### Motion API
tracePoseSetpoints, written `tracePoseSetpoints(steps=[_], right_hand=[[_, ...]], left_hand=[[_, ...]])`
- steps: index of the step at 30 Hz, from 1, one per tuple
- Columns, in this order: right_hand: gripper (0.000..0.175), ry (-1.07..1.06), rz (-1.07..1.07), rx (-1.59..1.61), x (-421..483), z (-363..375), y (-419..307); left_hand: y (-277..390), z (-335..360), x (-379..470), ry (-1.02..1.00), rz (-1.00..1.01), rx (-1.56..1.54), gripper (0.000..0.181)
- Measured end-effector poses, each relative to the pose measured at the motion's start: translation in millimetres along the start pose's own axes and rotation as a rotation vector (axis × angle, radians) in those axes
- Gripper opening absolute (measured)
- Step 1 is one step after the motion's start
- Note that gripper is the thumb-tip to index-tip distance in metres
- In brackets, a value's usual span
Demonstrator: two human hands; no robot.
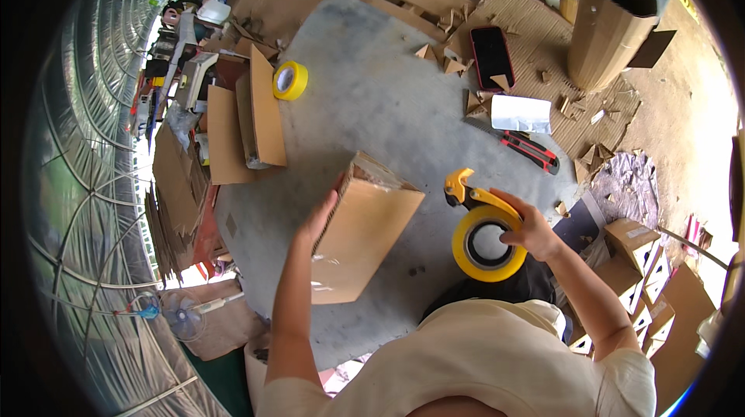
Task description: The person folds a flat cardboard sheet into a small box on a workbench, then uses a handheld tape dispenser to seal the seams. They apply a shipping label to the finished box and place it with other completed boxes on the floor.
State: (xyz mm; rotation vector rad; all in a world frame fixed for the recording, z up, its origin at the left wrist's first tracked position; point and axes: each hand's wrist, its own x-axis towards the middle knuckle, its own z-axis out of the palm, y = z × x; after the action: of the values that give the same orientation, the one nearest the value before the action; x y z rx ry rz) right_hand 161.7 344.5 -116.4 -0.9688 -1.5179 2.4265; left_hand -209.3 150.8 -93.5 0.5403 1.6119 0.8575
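Note:
My left hand (322, 213) is against the left side of a cardboard box (366, 236), which stands tilted above the grey work surface (372, 108); its fingers are partly hidden behind the box. Clear tape shows on the box's upper end. To the right of the box, my right hand (532, 231) grips a yellow tape dispenser (483, 199) loaded with a large roll of yellow tape (463, 251). The dispenser's head points up and left, apart from the box.
A roll of yellow tape (290, 80) lies beside an open cardboard box (266, 120). A red-and-black utility knife (531, 151), a phone (492, 57) and cardboard scraps lie at the upper right, near a tall cardboard tube (608, 33). Small boxes (634, 242) are stacked at the right.

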Motion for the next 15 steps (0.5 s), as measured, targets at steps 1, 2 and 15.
tracePoseSetpoints(steps=[1,2,15], right_hand=[[0.075,-0.035,0.052,0.031,15,-3,-3],[0.075,-0.083,0.112,0.054,28,-3,-5],[0.077,-0.408,0.070,-0.135,145,24,-48]], left_hand=[[-12,8,-3,-0.016,0.001,-0.083,0.072],[-14,22,-9,-0.086,0.095,-0.081,0.072],[45,62,54,0.266,-0.288,-0.605,0.026]])
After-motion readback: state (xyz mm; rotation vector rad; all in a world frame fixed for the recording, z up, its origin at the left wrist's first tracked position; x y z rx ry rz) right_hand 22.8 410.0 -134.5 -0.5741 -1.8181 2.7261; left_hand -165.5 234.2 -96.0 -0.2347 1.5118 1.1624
